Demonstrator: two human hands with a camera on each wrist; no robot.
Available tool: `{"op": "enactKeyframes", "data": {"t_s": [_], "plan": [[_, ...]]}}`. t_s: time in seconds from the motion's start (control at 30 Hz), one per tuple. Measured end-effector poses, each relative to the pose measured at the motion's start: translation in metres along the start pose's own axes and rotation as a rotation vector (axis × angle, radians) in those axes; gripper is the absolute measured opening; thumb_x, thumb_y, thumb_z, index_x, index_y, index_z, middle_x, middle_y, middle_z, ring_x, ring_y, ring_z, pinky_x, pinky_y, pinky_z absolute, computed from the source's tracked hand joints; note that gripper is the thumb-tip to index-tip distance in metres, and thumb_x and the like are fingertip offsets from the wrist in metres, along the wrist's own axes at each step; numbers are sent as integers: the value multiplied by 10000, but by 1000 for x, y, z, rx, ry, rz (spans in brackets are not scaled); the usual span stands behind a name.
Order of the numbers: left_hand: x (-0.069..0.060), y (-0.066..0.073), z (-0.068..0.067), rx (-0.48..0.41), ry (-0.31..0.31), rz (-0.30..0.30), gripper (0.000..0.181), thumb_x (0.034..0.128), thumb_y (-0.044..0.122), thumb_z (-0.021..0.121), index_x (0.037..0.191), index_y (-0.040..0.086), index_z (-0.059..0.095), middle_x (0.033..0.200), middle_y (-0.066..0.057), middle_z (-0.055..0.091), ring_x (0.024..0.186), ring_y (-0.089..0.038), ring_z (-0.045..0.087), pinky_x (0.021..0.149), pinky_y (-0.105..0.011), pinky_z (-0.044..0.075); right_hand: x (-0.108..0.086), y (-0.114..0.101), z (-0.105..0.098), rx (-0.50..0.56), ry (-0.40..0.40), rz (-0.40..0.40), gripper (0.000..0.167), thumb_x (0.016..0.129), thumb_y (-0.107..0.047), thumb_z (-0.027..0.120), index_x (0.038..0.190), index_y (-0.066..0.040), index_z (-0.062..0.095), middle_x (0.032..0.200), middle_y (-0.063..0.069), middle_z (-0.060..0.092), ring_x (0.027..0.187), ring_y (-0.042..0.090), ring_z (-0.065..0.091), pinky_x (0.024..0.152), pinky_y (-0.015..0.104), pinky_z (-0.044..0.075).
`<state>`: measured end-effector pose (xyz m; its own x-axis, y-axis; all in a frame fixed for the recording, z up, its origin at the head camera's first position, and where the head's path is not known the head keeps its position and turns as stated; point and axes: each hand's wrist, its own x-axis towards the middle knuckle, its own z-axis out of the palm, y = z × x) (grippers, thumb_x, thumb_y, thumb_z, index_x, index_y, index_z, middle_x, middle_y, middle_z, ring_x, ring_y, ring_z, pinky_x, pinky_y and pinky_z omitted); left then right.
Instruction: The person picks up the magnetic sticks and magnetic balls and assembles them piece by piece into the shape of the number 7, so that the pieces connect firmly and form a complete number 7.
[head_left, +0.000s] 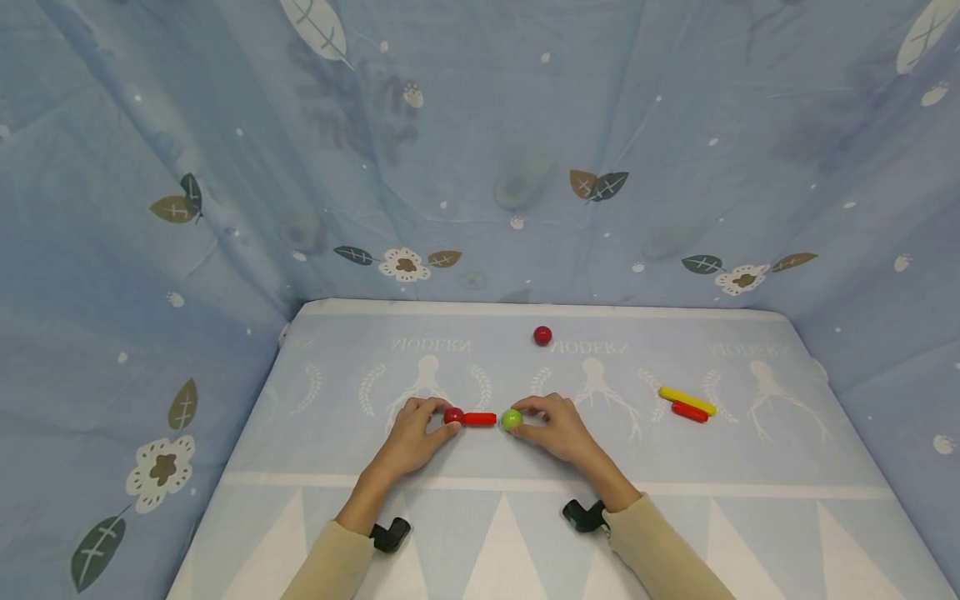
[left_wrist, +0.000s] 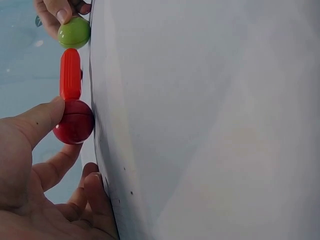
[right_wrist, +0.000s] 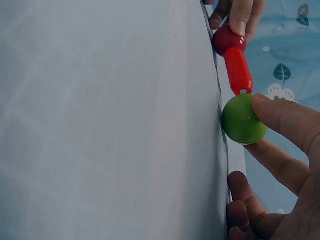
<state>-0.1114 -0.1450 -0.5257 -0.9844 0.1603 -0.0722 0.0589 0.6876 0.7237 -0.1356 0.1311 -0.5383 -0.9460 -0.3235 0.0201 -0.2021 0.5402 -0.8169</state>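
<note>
In the head view my left hand (head_left: 412, 435) pinches a dark red ball (head_left: 453, 416) between thumb and fingers. A short bright red ridged rod (head_left: 480, 419) extends from that ball toward the right; whether they are joined or only touching I cannot tell. My right hand (head_left: 558, 429) pinches a green ball (head_left: 512, 419) just beyond the rod's other end, with a thin gap between in the head view. The left wrist view shows the rod (left_wrist: 70, 75) in line with both balls. From the right wrist, a small hole shows at the rod's end near the green ball (right_wrist: 244, 120).
Another dark red ball (head_left: 542, 336) lies toward the table's back edge. At the right, a yellow rod (head_left: 687, 401) and a second red rod (head_left: 690, 412) lie side by side. The table has a patterned cloth (head_left: 480, 500), with blue printed curtains (head_left: 480, 150) behind and at the sides.
</note>
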Motion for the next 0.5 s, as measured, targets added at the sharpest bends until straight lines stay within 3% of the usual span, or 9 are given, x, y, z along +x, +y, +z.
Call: {"op": "enactKeyframes", "data": {"t_s": [0.5], "plan": [[1, -1, 1, 13, 6, 5, 347, 916, 364, 742, 1175, 145, 668, 1134, -108, 535, 982, -229, 502, 814, -434, 449, 0, -4, 3, -37, 1, -13, 271, 828, -254, 828, 1088, -202, 771, 1004, -20, 661, 940, 187, 532, 789, 383, 397]]}}
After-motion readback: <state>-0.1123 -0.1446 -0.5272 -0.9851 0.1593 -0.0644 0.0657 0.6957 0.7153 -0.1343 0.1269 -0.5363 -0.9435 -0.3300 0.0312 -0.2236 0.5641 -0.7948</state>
